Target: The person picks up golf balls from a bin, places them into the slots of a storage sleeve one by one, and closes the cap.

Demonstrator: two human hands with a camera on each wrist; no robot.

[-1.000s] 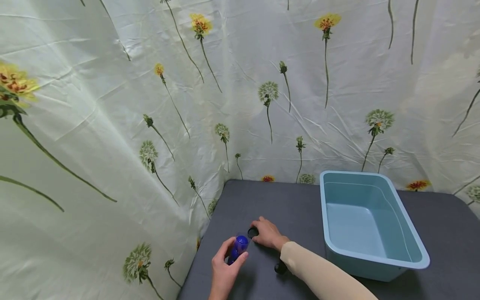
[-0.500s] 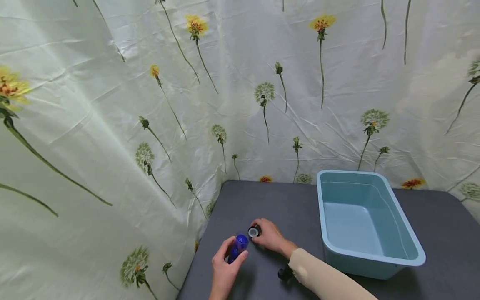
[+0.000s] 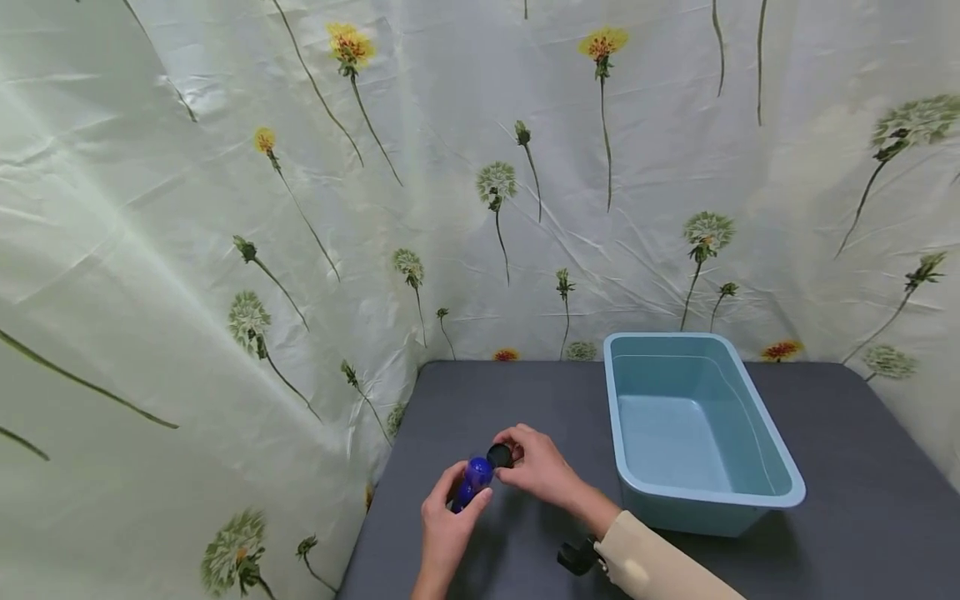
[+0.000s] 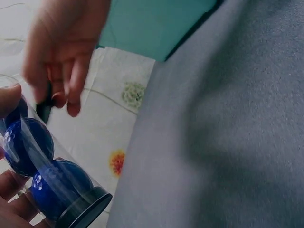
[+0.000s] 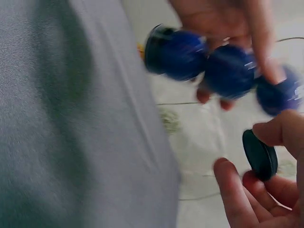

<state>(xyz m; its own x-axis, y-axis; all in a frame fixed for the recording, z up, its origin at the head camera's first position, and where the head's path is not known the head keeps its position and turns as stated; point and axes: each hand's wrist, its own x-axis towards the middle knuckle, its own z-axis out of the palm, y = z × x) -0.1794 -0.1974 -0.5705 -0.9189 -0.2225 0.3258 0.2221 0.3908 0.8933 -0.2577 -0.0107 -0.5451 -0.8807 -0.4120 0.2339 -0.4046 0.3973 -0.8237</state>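
Note:
My left hand (image 3: 442,521) grips a clear tube (image 3: 471,485) of blue balls, tilted above the table. In the left wrist view, dimpled blue balls (image 4: 61,183) like golf balls sit in a row inside it. A dark cap (image 4: 90,209) covers its lower end. Beside the tube's upper end, my right hand (image 3: 538,468) pinches a round black cap (image 3: 499,456) between thumb and fingers. The right wrist view shows this cap (image 5: 260,154) apart from the tube, edge-on near the end ball (image 5: 280,90).
A light blue plastic bin (image 3: 675,442) with nothing in it stands on the dark grey table (image 3: 517,396), right of my hands. A black device (image 3: 577,557) sits by my right sleeve (image 3: 660,558). Behind hangs a flower-printed curtain (image 3: 450,167).
The cap in my right hand has turned: its pale underside showed half a second ago, its black face shows now. My right hand has lifted slightly. The head view has swung to the right.

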